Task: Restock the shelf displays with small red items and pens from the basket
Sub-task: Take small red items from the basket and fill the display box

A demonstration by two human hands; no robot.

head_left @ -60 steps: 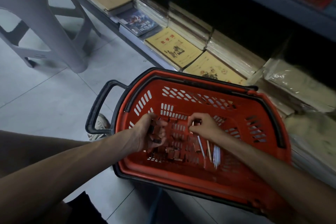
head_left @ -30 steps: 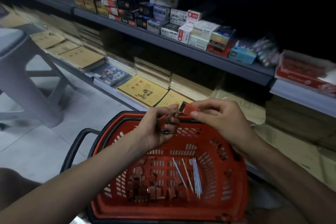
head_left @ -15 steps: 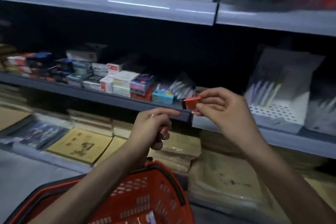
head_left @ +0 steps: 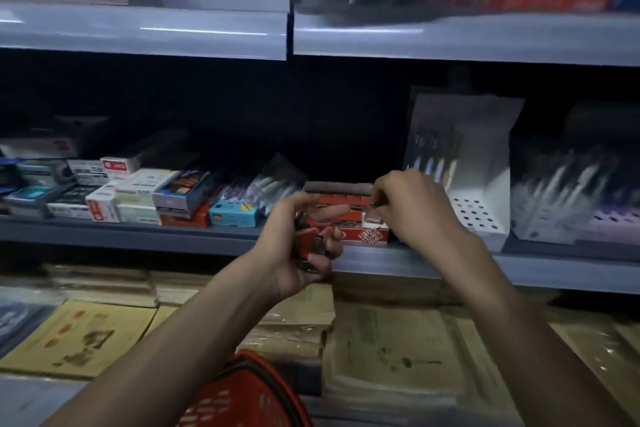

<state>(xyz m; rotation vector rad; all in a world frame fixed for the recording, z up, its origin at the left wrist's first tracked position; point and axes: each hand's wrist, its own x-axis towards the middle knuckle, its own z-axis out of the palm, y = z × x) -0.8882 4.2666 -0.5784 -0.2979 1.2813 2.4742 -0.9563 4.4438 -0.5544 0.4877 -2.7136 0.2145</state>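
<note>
My left hand [head_left: 298, 246] is held in front of the middle shelf [head_left: 138, 236], its fingers curled round a bunch of small red items [head_left: 311, 241]. My right hand [head_left: 412, 204] reaches over a red display box [head_left: 346, 215] on that shelf and pinches one small item [head_left: 375, 206] at its right end. The box holds rows of the same red items. A corner of the red basket [head_left: 249, 395] shows at the bottom edge; its contents are out of view.
Small stationery boxes [head_left: 138, 194] line the shelf left of the display box. A white perforated pen stand [head_left: 474, 184] and packs of pens [head_left: 561, 194] stand to its right. Wrapped notebooks [head_left: 381, 350] lie on the low shelf. An upper shelf [head_left: 207, 31] overhangs.
Both hands rose from the basket to the middle shelf. My right hand carried its one red item forward and down over the display box. My left hand still holds its bunch.
</note>
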